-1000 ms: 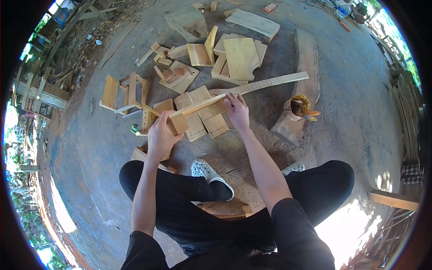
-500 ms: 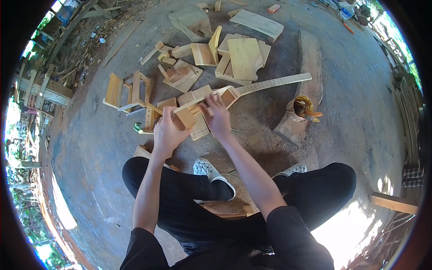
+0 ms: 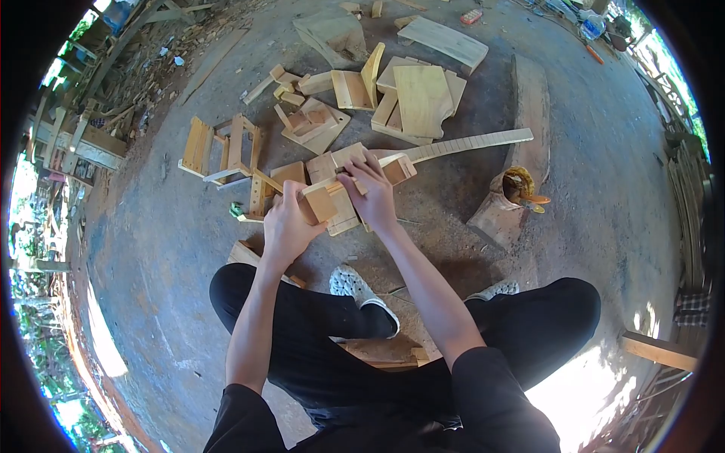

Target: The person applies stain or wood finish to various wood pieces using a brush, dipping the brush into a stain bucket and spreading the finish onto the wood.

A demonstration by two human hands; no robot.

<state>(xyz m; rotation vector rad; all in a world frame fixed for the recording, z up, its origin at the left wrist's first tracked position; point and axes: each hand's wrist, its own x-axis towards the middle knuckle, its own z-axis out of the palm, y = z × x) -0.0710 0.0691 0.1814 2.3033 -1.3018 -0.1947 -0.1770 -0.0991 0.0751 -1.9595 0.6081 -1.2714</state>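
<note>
My left hand (image 3: 288, 226) is closed round the near left end of a narrow wooden frame (image 3: 321, 204), its thumb along the end block. The frame is held tilted above other wooden parts. My right hand (image 3: 371, 198) lies over the frame's middle with its fingers bent across the upper edge. Something small and dark shows by those fingertips, too hidden to name. Under and behind the frame lie flat boards (image 3: 344, 217). A long pale strip with cross lines (image 3: 474, 146) reaches out to the right; whether it joins the frame is hidden.
Slatted wooden assemblies (image 3: 240, 146) stand at left. Farther off are stacked boards (image 3: 423, 98) and small wood blocks (image 3: 288, 95). At right, a container with a yellowish crusted rim (image 3: 498, 204) holds an orange-handled tool, near a long plank (image 3: 532, 106). My shoes (image 3: 353, 285) rest close below.
My right hand, blurred with spread fingers before, now has its fingers bent over the frame's edge. The view has shifted, so the floor items appear slightly farther right.
</note>
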